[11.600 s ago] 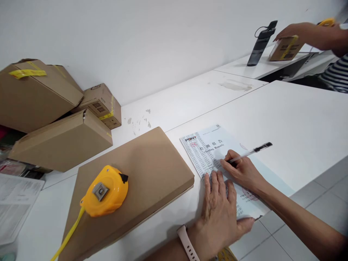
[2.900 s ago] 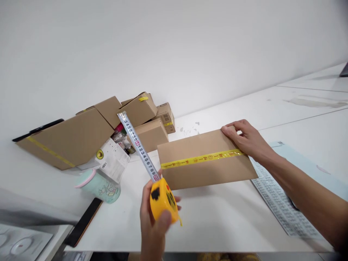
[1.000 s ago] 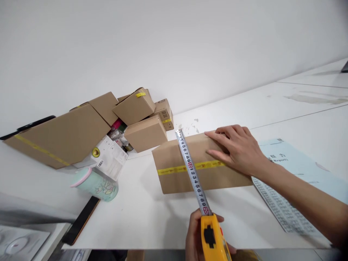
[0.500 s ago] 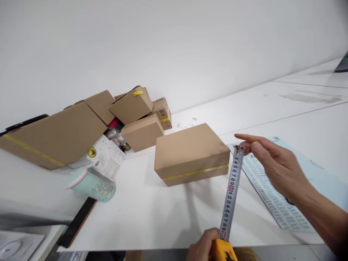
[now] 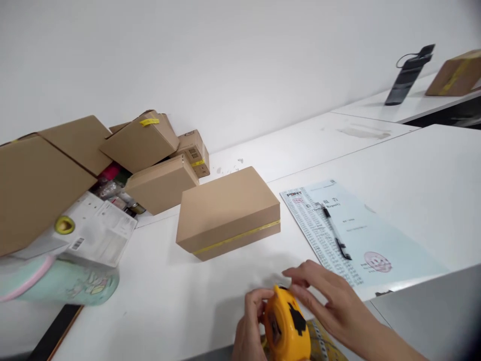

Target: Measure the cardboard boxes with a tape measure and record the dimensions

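At the table's front edge, my left hand [image 5: 251,323] is wrapped round a yellow tape measure [image 5: 295,333] with black markings. My right hand [image 5: 332,306] comes in from the right, its thumb and forefinger closed at the front of the case, where the blade comes out. No length of blade shows outside the case. Beyond both hands, a closed cardboard box [image 5: 229,205] with a yellow tape strip along its side lies on the white table [image 5: 158,281]. To its right is a pale blue printed report [image 5: 361,225], with a black and clear pen [image 5: 335,233] lying across it.
Several cardboard boxes [image 5: 139,143] are piled at the back left. A white carton [image 5: 103,228] with an avocado picture and a mint green cup [image 5: 86,281] with a pink rim stand nearer. Far right are a dark bottle [image 5: 406,77] and a taped box [image 5: 456,75].
The blade, stretched between my hands before, has gone back into the case. My right hand has come down to the tape measure. The view has swung right, showing the pen, bottle and far box.
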Demonstrator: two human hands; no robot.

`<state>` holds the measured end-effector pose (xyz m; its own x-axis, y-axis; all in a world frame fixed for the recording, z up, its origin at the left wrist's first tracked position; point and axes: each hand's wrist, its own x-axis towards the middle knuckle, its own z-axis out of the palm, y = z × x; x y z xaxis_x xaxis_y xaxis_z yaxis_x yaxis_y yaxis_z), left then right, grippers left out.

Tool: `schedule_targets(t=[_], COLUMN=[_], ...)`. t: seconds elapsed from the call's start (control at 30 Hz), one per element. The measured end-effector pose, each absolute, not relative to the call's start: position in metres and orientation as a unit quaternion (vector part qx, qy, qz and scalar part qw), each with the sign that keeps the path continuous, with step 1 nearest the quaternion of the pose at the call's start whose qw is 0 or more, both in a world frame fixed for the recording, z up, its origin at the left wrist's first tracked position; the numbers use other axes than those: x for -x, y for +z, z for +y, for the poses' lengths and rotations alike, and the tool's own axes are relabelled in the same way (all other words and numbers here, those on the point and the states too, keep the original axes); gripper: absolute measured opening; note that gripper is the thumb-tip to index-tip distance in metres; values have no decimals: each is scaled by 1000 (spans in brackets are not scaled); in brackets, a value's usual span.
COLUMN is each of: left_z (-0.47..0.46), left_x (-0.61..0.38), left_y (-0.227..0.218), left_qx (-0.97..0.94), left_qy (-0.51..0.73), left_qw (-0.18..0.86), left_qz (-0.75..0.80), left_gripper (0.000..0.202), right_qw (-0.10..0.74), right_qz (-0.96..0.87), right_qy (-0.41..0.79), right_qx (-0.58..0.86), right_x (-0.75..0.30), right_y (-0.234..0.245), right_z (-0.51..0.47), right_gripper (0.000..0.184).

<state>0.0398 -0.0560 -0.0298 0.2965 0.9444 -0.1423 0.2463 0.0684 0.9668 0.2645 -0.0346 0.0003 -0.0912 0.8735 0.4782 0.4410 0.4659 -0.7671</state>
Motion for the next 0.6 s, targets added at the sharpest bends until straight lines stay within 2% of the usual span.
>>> schedule_targets(t=[0.1,0.2,0.3,0.4,0.5,0.6], left_z=[-44,-26,-8,7,18,25], left_x=[-49,-55,-57,-59,-59,-55], left_y=[-21,-14,-15,-23,-35,-42], left_qx=[-660,-720,-760,-783,-797,-806], left_qy=[327,316,288,254,210,178], left_qw=[411,272,169,103,64,27], left_qz=[537,555,558,559,563,564], left_gripper=[69,56,52,50,48,49], right_qw=[457,365,261,217,250,392], right_qz=[-644,-555,-569,-617,-632,-582], right_qy=[166,81,79,83,158,293], right_qx=[591,743,776,752,716,650], right_x=[-309,-363,-389,-390,-393,-410], right_y=[-10,-25,-36,-39,-36,-29], right_z=[-15,13,35,45,47,41], right_gripper=[25,36,43,42,43,39])
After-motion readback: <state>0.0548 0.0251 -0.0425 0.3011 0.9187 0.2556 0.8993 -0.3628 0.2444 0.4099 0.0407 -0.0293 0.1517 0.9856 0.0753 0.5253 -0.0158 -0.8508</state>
